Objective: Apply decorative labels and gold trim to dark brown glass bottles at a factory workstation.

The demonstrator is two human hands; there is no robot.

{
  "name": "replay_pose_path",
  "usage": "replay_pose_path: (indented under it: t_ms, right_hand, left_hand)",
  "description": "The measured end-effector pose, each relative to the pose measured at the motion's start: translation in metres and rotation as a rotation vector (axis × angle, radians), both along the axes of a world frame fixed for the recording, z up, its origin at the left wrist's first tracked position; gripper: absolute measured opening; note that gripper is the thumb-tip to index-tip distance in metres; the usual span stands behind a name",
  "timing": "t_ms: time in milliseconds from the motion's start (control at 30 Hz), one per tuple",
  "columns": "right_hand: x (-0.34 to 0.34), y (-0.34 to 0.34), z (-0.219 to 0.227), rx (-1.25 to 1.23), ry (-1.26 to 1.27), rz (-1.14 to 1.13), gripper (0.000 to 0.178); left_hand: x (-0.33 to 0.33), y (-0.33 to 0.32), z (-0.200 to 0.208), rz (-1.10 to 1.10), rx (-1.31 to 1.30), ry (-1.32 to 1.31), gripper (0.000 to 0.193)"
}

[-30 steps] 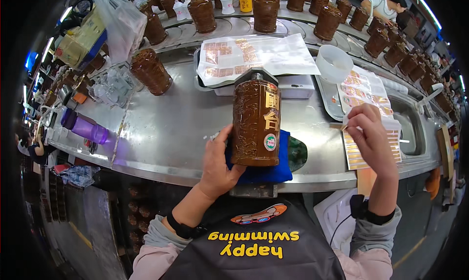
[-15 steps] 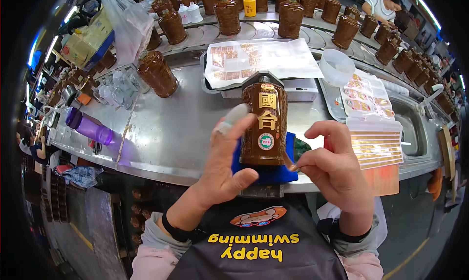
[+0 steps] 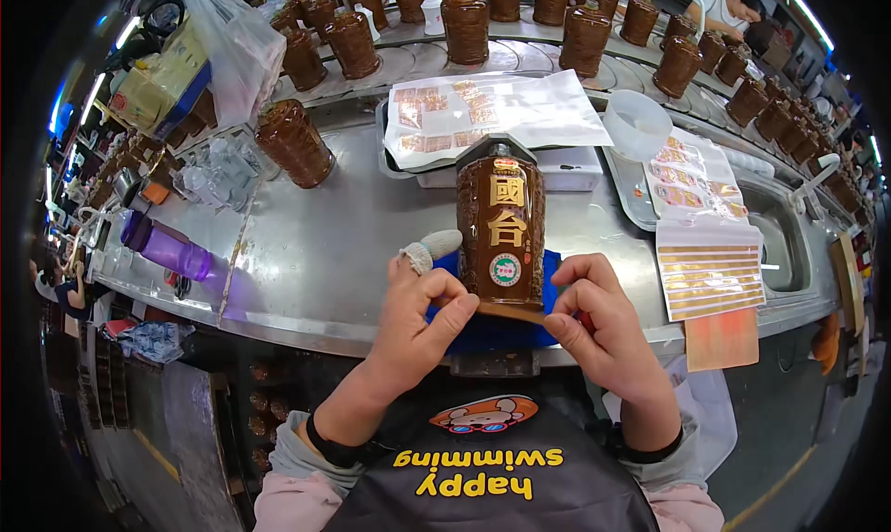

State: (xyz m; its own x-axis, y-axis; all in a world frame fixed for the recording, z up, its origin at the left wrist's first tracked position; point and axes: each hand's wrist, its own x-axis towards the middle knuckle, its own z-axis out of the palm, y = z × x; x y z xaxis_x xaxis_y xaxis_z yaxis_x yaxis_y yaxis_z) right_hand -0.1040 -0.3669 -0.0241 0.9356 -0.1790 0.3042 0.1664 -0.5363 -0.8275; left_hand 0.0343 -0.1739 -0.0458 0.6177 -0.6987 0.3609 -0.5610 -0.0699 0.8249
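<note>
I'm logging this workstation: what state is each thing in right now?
brown bottle: upright on the blue pad
label strip: pinched at both ends
left hand: pinching strip
right hand: pinching strip
purple bottle: lying on its side
white cup: upright

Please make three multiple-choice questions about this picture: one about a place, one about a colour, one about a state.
1. Where does the brown bottle near the hands stand?
A. on a blue pad
B. inside the white tub
C. on the label sheets

2. What colour is the flask lying at the left of the counter?
A. purple
B. green
C. orange

3. How is the brown bottle posed?
A. lying on its side
B. upright
C. upside down

Answers:
1 A: the blue pad shows under the bottle's base.
2 A: its body is purple.
3 B: its cap points up, while the left hand and right hand pinch a thin strip at its foot.
</note>
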Motion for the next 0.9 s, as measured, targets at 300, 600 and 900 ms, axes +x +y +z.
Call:
replay_pose_path:
  t_ms: [300, 600, 900]
  right_hand:
    - [0.012, 0.006, -0.019, 0.091, 0.014, -0.079, 0.013]
    - [0.014, 0.005, -0.019, 0.125, 0.031, -0.089, 0.014]
    - [0.013, 0.001, -0.022, 0.131, 0.052, -0.072, 0.014]
  left_hand:
    - [0.002, 0.000, -0.013, 0.104, -0.052, 0.054, 0.018]
    - [0.004, 0.001, -0.016, 0.102, -0.054, 0.100, 0.017]
    - [0.002, -0.001, -0.016, 0.079, -0.085, 0.104, 0.018]
